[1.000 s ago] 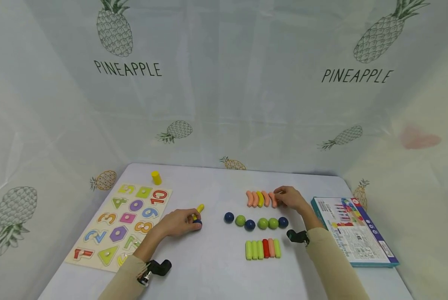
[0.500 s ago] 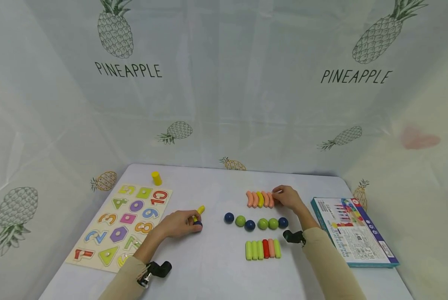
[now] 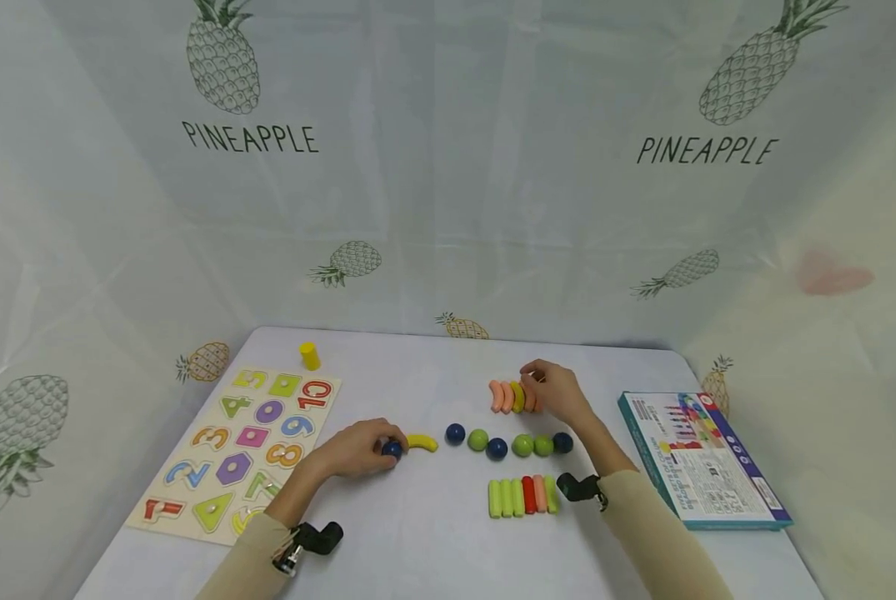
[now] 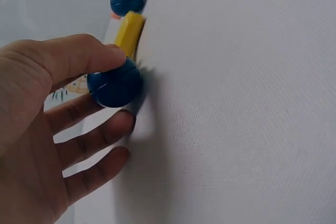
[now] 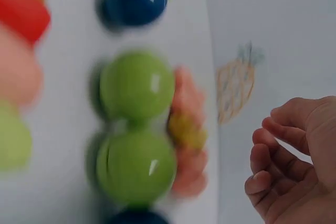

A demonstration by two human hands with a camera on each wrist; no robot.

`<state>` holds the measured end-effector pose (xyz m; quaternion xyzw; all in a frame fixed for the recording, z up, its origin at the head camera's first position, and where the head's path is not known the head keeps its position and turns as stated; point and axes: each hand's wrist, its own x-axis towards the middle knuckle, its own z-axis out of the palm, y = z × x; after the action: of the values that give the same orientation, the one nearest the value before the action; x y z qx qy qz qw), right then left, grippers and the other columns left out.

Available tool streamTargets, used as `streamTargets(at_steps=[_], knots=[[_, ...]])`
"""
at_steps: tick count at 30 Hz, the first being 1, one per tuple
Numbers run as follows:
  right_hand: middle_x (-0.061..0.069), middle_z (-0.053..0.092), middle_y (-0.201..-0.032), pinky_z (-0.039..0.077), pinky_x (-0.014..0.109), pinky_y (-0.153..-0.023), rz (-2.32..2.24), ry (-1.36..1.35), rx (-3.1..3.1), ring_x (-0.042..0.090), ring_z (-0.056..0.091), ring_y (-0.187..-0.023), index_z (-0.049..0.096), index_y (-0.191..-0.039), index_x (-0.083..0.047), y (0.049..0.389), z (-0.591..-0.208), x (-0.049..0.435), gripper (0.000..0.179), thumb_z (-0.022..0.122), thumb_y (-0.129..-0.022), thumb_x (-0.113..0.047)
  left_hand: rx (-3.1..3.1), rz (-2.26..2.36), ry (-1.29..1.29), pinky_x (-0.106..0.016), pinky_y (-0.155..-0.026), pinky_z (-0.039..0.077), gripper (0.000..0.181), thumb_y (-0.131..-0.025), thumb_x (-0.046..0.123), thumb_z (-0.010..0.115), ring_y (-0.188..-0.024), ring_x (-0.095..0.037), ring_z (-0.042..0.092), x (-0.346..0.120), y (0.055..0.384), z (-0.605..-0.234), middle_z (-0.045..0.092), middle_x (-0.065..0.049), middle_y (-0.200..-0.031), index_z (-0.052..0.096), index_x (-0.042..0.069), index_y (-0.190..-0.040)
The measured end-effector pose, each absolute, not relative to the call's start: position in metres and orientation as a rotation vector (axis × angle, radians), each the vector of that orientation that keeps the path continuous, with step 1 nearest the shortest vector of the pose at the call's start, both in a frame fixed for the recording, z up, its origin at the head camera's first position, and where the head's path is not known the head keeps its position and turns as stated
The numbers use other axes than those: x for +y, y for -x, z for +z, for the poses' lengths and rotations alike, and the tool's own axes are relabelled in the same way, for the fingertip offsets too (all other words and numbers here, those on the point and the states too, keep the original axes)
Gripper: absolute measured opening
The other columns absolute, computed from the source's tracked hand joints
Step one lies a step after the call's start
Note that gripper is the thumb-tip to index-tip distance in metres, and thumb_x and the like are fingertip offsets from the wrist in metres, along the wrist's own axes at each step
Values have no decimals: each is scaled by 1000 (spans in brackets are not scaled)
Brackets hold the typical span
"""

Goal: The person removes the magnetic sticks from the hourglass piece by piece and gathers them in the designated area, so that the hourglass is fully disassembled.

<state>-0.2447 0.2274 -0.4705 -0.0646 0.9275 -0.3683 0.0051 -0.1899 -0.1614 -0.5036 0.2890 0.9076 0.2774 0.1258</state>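
My left hand (image 3: 357, 448) pinches a dark blue ball (image 4: 116, 85) between thumb and fingers, low over the table. Just beyond that ball, a yellow curved piece (image 3: 422, 442) lies apart from the fingers. My right hand (image 3: 560, 394) is above a row of curved pieces, pink ones (image 3: 496, 396) with a yellow one (image 3: 518, 397) among them, and covers its right end in the head view. Its fingers are loosely bent with nothing between them in the right wrist view. Nearer me runs a line of blue and green balls (image 3: 478, 440).
A number puzzle board (image 3: 230, 442) lies at the left, with a yellow cylinder (image 3: 309, 356) behind it. Green, red and pink sticks (image 3: 508, 498) form a row at the front middle. A flat printed box (image 3: 706, 458) lies at the right.
My left hand has let the yellow curved piece go to the right of the blue ball, which it still holds. My right hand has moved left and up from the row's end, which has closed up.
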Motion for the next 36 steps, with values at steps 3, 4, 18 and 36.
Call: streamTargets(at_steps=[3, 4, 18, 36], knots=[[7, 69, -93, 50, 30, -62, -1160, 347, 2880, 17, 59, -75, 69, -119, -7, 230, -462, 204, 25, 62, -101, -22, 2618, 845, -857, -27, -74, 46, 23, -90, 14, 75, -87, -14, 56, -161, 188, -503, 62, 10, -105, 72, 25, -110], [5, 69, -92, 50, 29, -63, -1144, 404, 2875, 15, 59, -74, 70, -117, -9, 224, -460, 194, 23, 63, -100, -22, 2615, 852, -860, -27, -76, 47, 24, -90, 13, 75, -88, -14, 56, -160, 188, -503, 62, 10, -107, 71, 25, -110], [-12, 64, -75, 47, 20, -56, -891, 772, 2593, 1, 55, -62, 73, -110, -13, 165, -491, 111, 24, 74, -92, -29, 2470, 1020, -978, -30, -78, 51, 28, -84, 2, 76, -99, -15, 62, -142, 189, -507, 69, 4, -113, 64, 16, -105], [-13, 60, -65, 44, 21, -48, -815, 645, 2684, 2, 54, -53, 71, -100, -14, 154, -506, 99, 21, 75, -89, -32, 2465, 984, -962, -27, -81, 52, 37, -86, 15, 80, -96, -14, 61, -129, 187, -509, 66, 5, -110, 70, 15, -121]])
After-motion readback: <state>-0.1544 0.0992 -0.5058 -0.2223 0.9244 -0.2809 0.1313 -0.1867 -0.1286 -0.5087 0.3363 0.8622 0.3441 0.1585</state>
